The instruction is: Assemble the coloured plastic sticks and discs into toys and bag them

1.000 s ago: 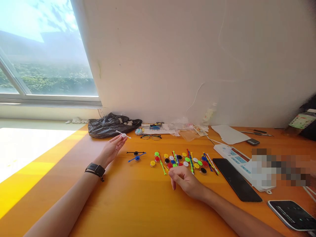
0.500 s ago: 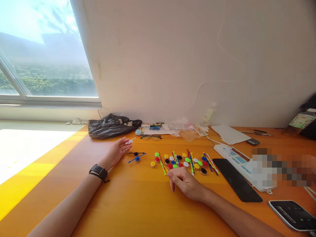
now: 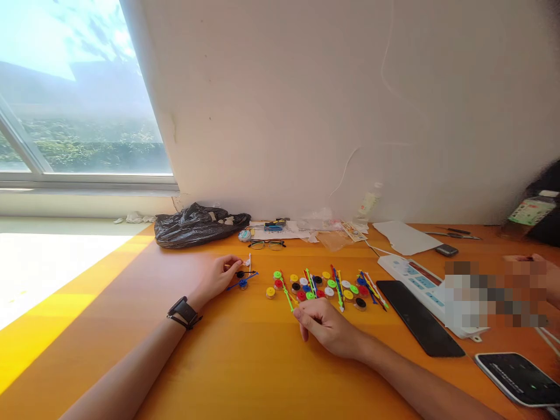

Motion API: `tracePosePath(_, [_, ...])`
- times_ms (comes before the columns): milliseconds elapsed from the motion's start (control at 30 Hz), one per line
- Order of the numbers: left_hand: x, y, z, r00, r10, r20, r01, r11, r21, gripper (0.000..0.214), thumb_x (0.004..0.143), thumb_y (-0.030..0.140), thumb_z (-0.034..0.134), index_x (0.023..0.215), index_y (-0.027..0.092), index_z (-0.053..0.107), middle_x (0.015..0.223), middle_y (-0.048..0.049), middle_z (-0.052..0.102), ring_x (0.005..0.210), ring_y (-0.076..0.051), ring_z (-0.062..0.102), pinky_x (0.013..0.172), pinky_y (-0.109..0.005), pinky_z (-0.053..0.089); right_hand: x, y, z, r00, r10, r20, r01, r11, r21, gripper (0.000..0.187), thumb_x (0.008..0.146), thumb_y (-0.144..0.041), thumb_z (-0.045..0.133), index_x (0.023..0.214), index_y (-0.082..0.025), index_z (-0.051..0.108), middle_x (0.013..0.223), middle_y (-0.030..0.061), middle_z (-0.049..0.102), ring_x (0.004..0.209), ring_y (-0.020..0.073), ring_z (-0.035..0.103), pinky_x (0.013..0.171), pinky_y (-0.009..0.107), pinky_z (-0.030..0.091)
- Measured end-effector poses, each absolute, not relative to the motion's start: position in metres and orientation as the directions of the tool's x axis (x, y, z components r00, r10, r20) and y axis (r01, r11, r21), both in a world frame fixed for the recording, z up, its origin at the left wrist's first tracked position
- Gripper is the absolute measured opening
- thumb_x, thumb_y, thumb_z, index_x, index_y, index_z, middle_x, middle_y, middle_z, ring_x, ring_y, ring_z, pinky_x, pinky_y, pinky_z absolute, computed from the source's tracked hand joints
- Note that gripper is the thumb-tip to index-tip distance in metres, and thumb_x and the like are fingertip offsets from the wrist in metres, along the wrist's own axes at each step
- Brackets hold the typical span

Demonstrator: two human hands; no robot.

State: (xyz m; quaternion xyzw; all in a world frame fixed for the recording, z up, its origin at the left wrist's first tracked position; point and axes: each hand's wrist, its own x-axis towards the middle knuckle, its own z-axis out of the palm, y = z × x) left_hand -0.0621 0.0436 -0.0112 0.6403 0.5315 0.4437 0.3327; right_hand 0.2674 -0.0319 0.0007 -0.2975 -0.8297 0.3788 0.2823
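left hand (image 3: 219, 275): down on the table (image 3: 245, 361), palm turned inward, fingers curled. Thumb and fingertips are pressed together on the lower end of a white stick (image 3: 249, 260). The grip is small in view, so exact contact is hard to read.
white stick: stands nearly upright at the left fingertips, left of the main pile and towards the wall side of the table. Too small to tell whether it carries a disc.
black disc-and-stick piece (image 3: 240, 273): lies flat, just beside the left fingertips and under the white stick.
blue disc-and-stick piece (image 3: 242, 283): lies flat, just in front of the black one, stick angled.
right hand (image 3: 327, 328): rests on the table, loosely curled, knuckles up, thumb against index finger. Cannot tell whether anything is pinched inside.
pile of coloured discs and sticks (image 3: 328, 286): spread in a row just beyond the right hand. A green stick (image 3: 288, 298) sits near the right index finger.
smartwatch (image 3: 184, 311): on the left wrist.
far edge: black plastic bag (image 3: 196, 223) by the wall, glasses (image 3: 267, 244) right of it.
right side: white power strip (image 3: 413, 275), black phone (image 3: 420, 318) just beside it, second phone (image 3: 518, 379) nearer the table edge.
another person's hand (image 3: 531, 260): at the right edge, well apart from the pile.
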Motion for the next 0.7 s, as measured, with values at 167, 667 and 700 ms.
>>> tracePosePath(167, [-0.055, 0.031, -0.004, 0.129, 0.928, 0.35, 0.521, -0.364, 0.772, 0.042, 0.097, 0.055, 0.064, 0.12, 0.022, 0.075, 0.114, -0.0111, 0.075, 0.092, -0.025, 0.071, 0.078, -0.032, 0.054, 0.267, -0.032, 0.002, -0.674, 0.698, 0.244, 0.3, 0.559, -0.773, 0.066, 0.11, -0.056, 0.039, 0.06, -0.019, 0.061, 0.063, 0.0033, 0.059, 0.064, 0.0167, 0.055, 0.064, 0.029, 0.041])
tracePosePath(667, [-0.052, 0.034, -0.001, 0.081, 0.981, 0.175, 0.364, -0.192, 0.912, 0.049, 0.092, 0.061, 0.068, 0.111, 0.017, 0.078, 0.11, -0.0127, 0.079, 0.093, -0.028, 0.072, 0.078, -0.032, 0.053, 0.268, -0.033, 0.003, -0.689, 0.686, 0.236, 0.322, 0.581, -0.748, 0.066, 0.111, -0.057, 0.037, 0.061, -0.019, 0.057, 0.063, 0.0021, 0.055, 0.063, 0.016, 0.051, 0.064, 0.03, 0.036])
tracePosePath(700, [-0.053, 0.034, 0.001, 0.091, 0.981, 0.169, 0.363, -0.191, 0.912, 0.049, 0.094, 0.062, 0.065, 0.106, 0.016, 0.079, 0.107, -0.0124, 0.079, 0.094, -0.028, 0.072, 0.079, -0.033, 0.053, 0.268, -0.033, 0.003, -0.689, 0.686, 0.236, 0.32, 0.58, -0.749, 0.066, 0.111, -0.056, 0.037, 0.061, -0.019, 0.057, 0.063, 0.0022, 0.055, 0.063, 0.0161, 0.052, 0.064, 0.03, 0.037])
